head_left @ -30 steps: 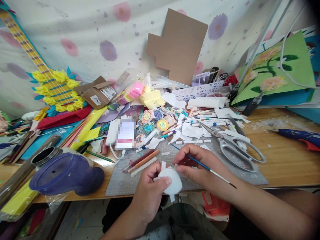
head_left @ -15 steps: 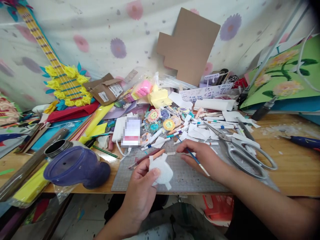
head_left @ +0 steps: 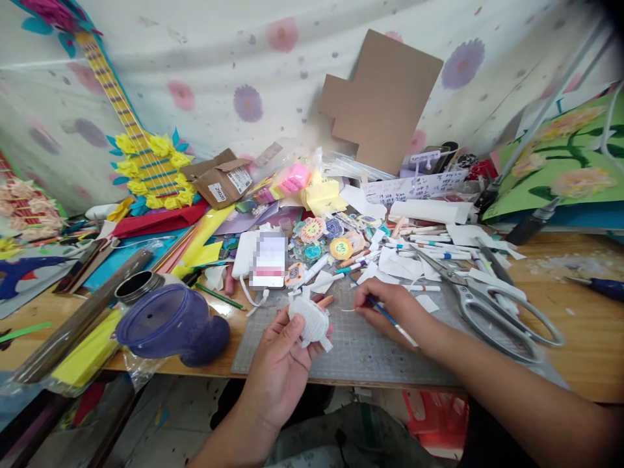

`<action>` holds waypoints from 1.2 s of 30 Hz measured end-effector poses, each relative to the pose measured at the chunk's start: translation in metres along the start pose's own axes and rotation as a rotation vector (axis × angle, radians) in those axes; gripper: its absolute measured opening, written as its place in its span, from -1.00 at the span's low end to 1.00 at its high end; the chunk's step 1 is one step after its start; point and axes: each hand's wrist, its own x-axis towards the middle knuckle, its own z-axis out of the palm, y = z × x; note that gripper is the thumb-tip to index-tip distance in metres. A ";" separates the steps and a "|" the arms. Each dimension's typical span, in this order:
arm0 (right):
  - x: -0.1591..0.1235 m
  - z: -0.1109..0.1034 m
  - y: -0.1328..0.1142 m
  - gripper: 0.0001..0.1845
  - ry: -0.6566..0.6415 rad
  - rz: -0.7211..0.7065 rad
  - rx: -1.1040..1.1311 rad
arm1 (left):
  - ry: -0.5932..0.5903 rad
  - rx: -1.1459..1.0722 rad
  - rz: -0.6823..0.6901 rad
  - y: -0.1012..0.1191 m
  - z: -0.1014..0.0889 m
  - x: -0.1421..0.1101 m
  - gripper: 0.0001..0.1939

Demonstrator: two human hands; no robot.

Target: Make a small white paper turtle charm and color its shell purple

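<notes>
At the left end of the wooden tabletop (head_left: 589, 357), a blue glue gun (head_left: 19, 270) lies at the edge of my view. Further right, a yellow paper guitar (head_left: 151, 172) ringed with yellow flowers leans against the flowered curtain (head_left: 209, 52), and a dark blue plastic container (head_left: 202, 328) sits near the front edge. Next comes a phone with a blurred screen (head_left: 270, 257), and in front of it my left hand (head_left: 285, 357) has its fingers closed on a small white textured piece with tabs (head_left: 312, 320), thumb on top, others beneath, above the grey cutting mat (head_left: 361, 361). Behind are round colourful paper pieces (head_left: 312, 231). My right hand (head_left: 392, 305) is apart from the white piece, its fingers bent around a slim blue brush (head_left: 387, 316); whether they pinch anything else, I can't tell. Right of that hand lie large silver scissors (head_left: 462, 290), their blades spread slightly over white markers and paper scraps.
</notes>
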 end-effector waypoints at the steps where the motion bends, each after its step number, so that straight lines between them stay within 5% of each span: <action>1: -0.005 -0.005 -0.006 -0.91 -0.011 0.013 0.048 | -0.029 -0.001 -0.024 -0.001 0.001 0.000 -0.84; 9: -0.033 -0.020 -0.032 -0.95 -0.125 0.343 0.731 | -0.234 -0.106 -0.179 -0.019 0.020 0.001 -0.80; 21: -0.055 -0.032 -0.035 -0.91 0.058 0.221 0.689 | -0.255 -0.127 -0.236 -0.036 0.036 0.004 -0.82; 28: -0.066 -0.039 -0.048 -0.84 -0.021 0.182 1.236 | -0.391 -0.058 -0.200 -0.046 0.037 0.005 -0.83; 36: -0.060 -0.031 -0.050 -0.79 0.029 0.246 1.169 | -0.394 -0.037 -0.197 -0.048 0.039 0.005 -0.85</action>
